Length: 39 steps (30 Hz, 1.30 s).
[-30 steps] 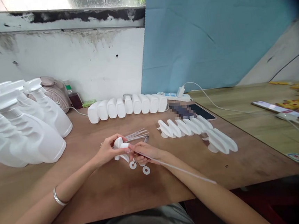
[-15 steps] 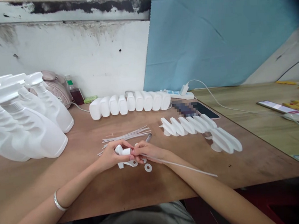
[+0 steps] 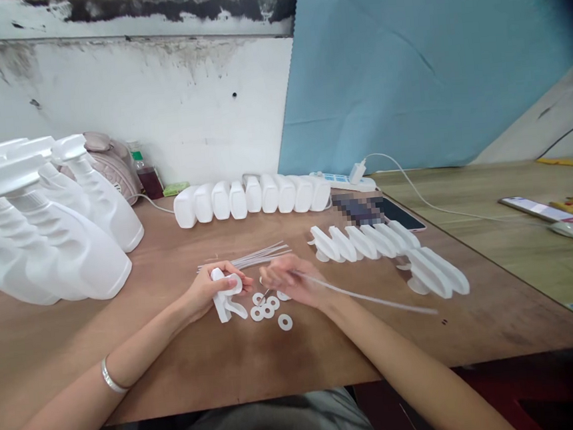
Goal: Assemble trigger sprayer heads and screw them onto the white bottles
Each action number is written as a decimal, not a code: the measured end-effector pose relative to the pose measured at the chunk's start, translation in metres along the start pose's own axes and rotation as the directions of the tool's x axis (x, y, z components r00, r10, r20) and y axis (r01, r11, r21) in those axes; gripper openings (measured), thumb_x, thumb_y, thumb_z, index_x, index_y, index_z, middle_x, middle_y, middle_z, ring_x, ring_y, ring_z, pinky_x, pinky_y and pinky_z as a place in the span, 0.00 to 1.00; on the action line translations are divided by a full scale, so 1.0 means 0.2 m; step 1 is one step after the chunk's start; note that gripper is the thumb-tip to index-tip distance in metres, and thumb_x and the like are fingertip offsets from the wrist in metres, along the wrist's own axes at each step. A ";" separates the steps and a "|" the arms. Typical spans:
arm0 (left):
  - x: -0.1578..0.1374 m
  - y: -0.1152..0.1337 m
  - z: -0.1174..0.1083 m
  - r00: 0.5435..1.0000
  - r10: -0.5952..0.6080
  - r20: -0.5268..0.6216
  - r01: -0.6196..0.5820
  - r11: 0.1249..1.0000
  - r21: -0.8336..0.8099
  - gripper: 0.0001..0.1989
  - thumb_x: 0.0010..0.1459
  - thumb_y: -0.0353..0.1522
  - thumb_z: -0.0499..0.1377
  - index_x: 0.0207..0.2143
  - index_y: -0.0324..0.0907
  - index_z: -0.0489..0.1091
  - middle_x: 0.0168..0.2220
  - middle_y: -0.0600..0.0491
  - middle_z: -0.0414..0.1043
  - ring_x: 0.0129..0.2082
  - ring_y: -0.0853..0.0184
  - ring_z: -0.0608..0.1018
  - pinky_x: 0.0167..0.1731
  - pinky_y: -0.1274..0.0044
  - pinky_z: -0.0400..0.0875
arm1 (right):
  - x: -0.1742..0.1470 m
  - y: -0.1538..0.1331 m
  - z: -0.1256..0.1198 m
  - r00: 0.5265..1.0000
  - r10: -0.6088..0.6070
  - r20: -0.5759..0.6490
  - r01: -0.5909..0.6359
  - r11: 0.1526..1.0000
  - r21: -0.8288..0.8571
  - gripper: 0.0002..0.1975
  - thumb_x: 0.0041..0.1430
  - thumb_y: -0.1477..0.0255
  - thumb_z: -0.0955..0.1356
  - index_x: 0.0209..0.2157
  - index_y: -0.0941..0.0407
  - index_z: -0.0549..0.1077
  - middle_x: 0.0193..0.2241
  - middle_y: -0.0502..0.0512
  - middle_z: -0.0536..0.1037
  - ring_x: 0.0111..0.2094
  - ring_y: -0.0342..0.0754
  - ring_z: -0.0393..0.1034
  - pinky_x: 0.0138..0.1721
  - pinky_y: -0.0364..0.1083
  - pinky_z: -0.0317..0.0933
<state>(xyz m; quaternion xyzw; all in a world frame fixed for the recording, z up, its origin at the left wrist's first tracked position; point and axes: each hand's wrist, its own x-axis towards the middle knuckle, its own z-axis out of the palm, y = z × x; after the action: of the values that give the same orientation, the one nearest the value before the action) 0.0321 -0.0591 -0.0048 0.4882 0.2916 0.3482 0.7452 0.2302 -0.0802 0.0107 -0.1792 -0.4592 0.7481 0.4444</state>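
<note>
My left hand [image 3: 205, 290] is closed around a white trigger sprayer head [image 3: 220, 306], its round collar facing right and its curved lever pointing down. To its right, my right hand [image 3: 292, 280] is closed with a thin white tube [image 3: 364, 295] in it, the free end trailing to the right over my forearm. A thin dark sliver shows below the right fingertips; I cannot tell what it is. Several flat white washers [image 3: 285, 322] lie on the table between and below my hands. Behind my hands is a loose bundle of thin white tubes [image 3: 264, 254].
Large white spray bottles [image 3: 90, 259] stand at the left, and a row of white sprayer shells [image 3: 253, 194] lines the back. More white sprayer parts [image 3: 369, 241] lie to the right. A power strip [image 3: 348, 181], a phone [image 3: 401, 215] and a charging cable [image 3: 415, 190] are behind them.
My hands have moved apart, the right one going right with the tube. The sprayer head has turned in my left hand, and more washers show between the hands.
</note>
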 end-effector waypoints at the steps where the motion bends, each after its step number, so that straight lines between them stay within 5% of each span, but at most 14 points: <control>1: 0.00 0.00 0.00 1.000 -0.029 0.000 0.029 0.999 -0.031 0.15 0.38 0.34 0.66 0.26 0.35 0.68 0.29 0.47 0.75 0.27 0.65 0.77 0.29 0.76 0.72 | 0.00 -0.04 0.00 0.997 -0.035 -0.073 0.037 0.999 0.026 0.18 0.51 0.70 0.65 0.12 0.59 0.60 0.12 0.46 0.52 0.20 0.38 0.52 0.25 0.41 0.50; 6: 0.00 -0.01 -0.04 0.993 -0.107 0.051 0.115 0.972 -0.205 0.20 0.36 0.41 0.66 0.28 0.37 0.66 0.25 0.49 0.74 0.15 0.69 0.73 0.12 0.81 0.66 | 0.00 -0.14 -0.05 0.876 -0.194 -0.441 0.205 0.978 -0.022 0.10 0.53 0.66 0.64 0.23 0.56 0.63 0.14 0.42 0.44 0.16 0.37 0.40 0.17 0.38 0.41; 13: -0.01 0.08 -0.06 0.999 0.016 0.031 -0.002 0.918 -0.397 0.15 0.53 0.41 0.51 0.23 0.37 0.62 0.16 0.56 0.61 0.09 0.77 0.62 0.07 0.86 0.54 | 0.04 -0.06 -0.14 0.640 -0.200 -0.742 0.127 0.980 -0.154 0.12 0.46 0.65 0.69 0.26 0.57 0.63 0.19 0.46 0.65 0.19 0.36 0.56 0.21 0.38 0.55; 16: -0.01 0.10 -0.05 0.999 0.043 0.014 -0.032 0.890 -0.455 0.13 0.56 0.35 0.47 0.21 0.37 0.59 0.16 0.57 0.57 0.10 0.78 0.60 0.08 0.86 0.55 | 0.05 -0.04 -0.17 0.583 -0.178 -0.792 0.059 0.982 -0.177 0.10 0.49 0.67 0.67 0.24 0.58 0.62 0.19 0.47 0.67 0.19 0.36 0.58 0.21 0.37 0.58; 20: 0.01 0.11 -0.07 0.999 0.040 -0.036 -0.053 0.835 -0.548 0.13 0.57 0.31 0.43 0.21 0.37 0.57 0.17 0.57 0.55 0.12 0.78 0.60 0.11 0.87 0.56 | 0.05 -0.03 -0.19 0.568 -0.150 -0.809 0.020 0.985 -0.169 0.08 0.52 0.70 0.65 0.24 0.58 0.63 0.19 0.48 0.68 0.19 0.35 0.60 0.22 0.36 0.60; 31: 0.01 0.18 -0.14 0.978 0.083 -0.192 -0.176 0.820 -0.544 0.13 0.57 0.33 0.44 0.21 0.38 0.56 0.18 0.57 0.53 0.13 0.78 0.60 0.13 0.86 0.56 | 0.05 0.00 -0.20 0.629 -0.100 -0.771 -0.019 0.989 -0.143 0.05 0.51 0.75 0.64 0.24 0.59 0.62 0.22 0.52 0.72 0.23 0.37 0.66 0.29 0.38 0.66; 39: 0.03 0.16 -0.15 0.976 0.035 -0.215 -0.157 0.797 -0.583 0.11 0.56 0.33 0.46 0.22 0.38 0.58 0.20 0.56 0.55 0.14 0.77 0.62 0.13 0.84 0.59 | 0.04 -0.02 -0.15 0.644 -0.122 -0.755 -0.074 0.973 -0.220 0.02 0.50 0.77 0.62 0.26 0.59 0.60 0.20 0.53 0.72 0.18 0.38 0.64 0.23 0.39 0.63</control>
<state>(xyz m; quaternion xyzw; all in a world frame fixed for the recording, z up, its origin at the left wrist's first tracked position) 0.0035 -0.0298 0.0140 0.2070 0.2130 0.5054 0.8101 0.2476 -0.0565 0.0005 -0.5220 -0.3145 0.5379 0.5824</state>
